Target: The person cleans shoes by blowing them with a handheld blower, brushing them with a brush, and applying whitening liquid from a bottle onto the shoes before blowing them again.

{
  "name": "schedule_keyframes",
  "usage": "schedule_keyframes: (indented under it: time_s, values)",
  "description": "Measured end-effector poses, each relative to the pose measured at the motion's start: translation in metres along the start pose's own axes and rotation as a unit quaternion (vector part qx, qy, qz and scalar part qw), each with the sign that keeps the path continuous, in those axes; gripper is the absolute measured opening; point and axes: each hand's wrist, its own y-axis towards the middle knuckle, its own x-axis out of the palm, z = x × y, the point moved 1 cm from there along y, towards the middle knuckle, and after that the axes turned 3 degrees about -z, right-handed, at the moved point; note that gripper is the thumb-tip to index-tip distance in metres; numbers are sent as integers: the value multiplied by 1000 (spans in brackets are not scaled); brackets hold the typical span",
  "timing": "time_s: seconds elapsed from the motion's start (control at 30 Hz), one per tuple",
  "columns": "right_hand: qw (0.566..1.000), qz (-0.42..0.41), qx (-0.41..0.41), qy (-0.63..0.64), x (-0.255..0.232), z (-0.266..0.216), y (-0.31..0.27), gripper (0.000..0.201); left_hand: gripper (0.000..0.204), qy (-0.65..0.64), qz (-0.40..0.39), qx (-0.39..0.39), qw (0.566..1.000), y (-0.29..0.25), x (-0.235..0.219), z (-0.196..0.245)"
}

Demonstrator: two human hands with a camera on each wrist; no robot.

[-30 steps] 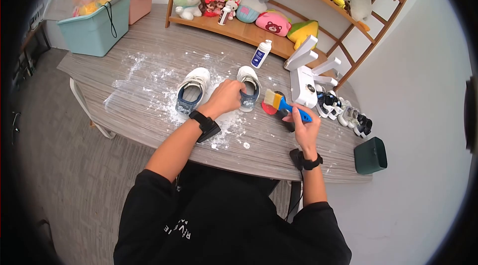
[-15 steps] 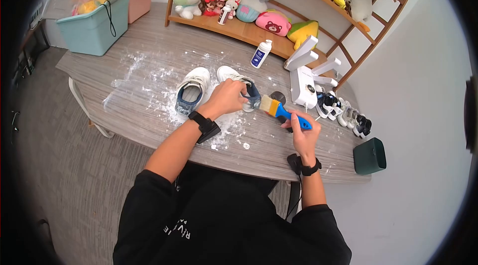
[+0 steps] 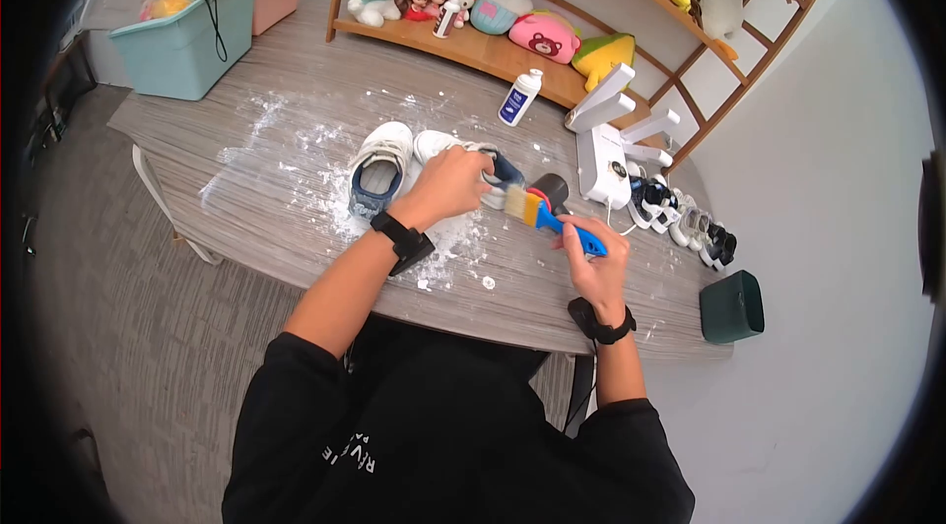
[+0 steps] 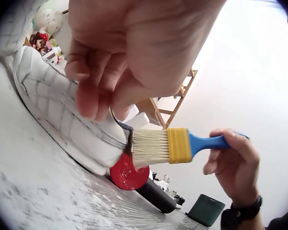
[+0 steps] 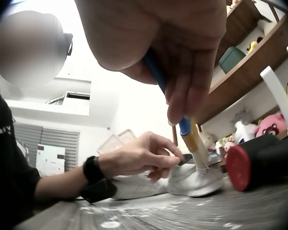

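My left hand grips a white shoe at its collar, fingers hooked over the edge; the hand hides part of it. The shoe's navy heel faces right. In my right hand is a paintbrush with a blue handle, yellow band and pale bristles. Its bristles are right at the back of the heel in the left wrist view. A matching white shoe with navy lining stands to the left. Behind the brush lies a black cylinder with a red end.
White powder is scattered over the wood-grain table. A white bottle with a blue label, a white device with upright arms and several small shoes stand beyond. A green bin is at right, a shelf of plush toys behind.
The held shoe has turned, its toe swinging left and its heel right. The brush has shifted slightly left, its bristles coming up to the heel. The other shoe has stayed put.
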Motion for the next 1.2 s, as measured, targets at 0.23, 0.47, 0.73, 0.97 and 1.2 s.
schedule_keyframes:
  time_s: [0.23, 0.47, 0.73, 0.97, 1.2]
  values:
    - [993, 0, 86, 76, 5, 33, 4, 13, 21, -2, -51, -16, 999, 2, -1, -1]
    - [993, 0, 121, -13, 16, 33, 4, 15, 18, -22, -34, 8, 999, 0, 4, 0]
    - [999, -4, 24, 36, 29, -7, 9, 11, 17, -54, -39, 24, 998, 4, 8, -6]
    - [998, -19, -52, -33, 28, 7, 18, 11, 22, -56, -47, -6, 997, 3, -1, 1]
    - [997, 35, 63, 9, -14, 30, 12, 13, 27, -31, -28, 14, 999, -2, 2, 1]
